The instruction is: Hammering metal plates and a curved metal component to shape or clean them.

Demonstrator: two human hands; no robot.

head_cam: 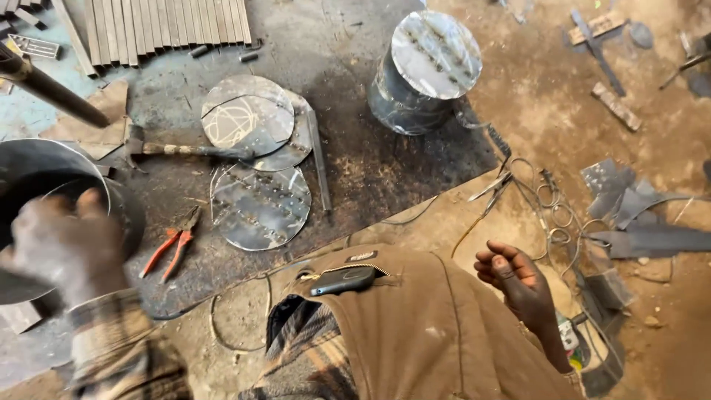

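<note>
At lower left, the left hand grips the round metal drum by its rim. The right hand, lower right, hangs empty with fingers loosely curled, well apart from it.

My left hand sits on the drum rim, so no way thru there. Pliers lie just right of it. Discs + hammer crowd the plate centre. Can blocks far side. Dark plate betw. discs & can is bare, room to pass. My right hand hangs free; wire tangles just beyond it.
</note>
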